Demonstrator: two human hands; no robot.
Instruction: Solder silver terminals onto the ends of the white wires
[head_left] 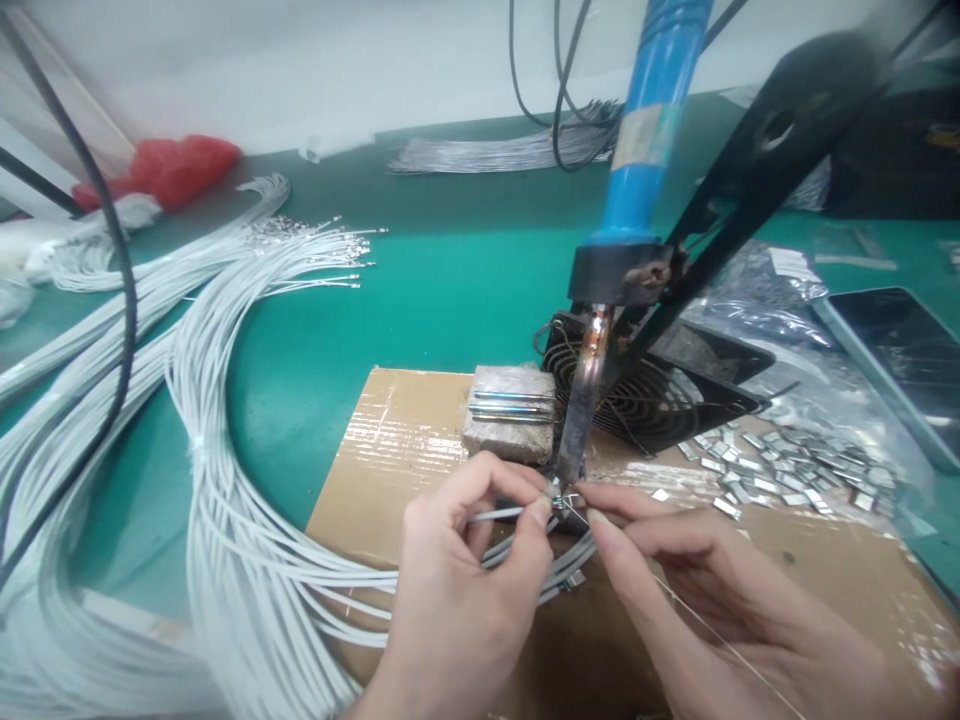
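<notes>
My left hand (480, 575) is closed in a pinch on the end of a grey cable (491, 515), close to its small metal connector (557, 497). My right hand (697, 570) pinches a thin solder wire (724, 640), which trails down to the lower right. Both sets of fingertips meet just under the tip of a blue-handled soldering iron (649, 150), clamped tip-down in a black stand arm (757, 160). Whether the tip touches the connector I cannot tell. More grey cables pass beneath my left hand.
A big bundle of pale cables (214, 400) curves along the left. Behind the iron stands a black fan (637, 390), beside a grey block (510, 435) with metal strips. Small metal shells (795, 470) lie scattered on the cardboard (390, 440). A phone-like slab (892, 350) rests at right.
</notes>
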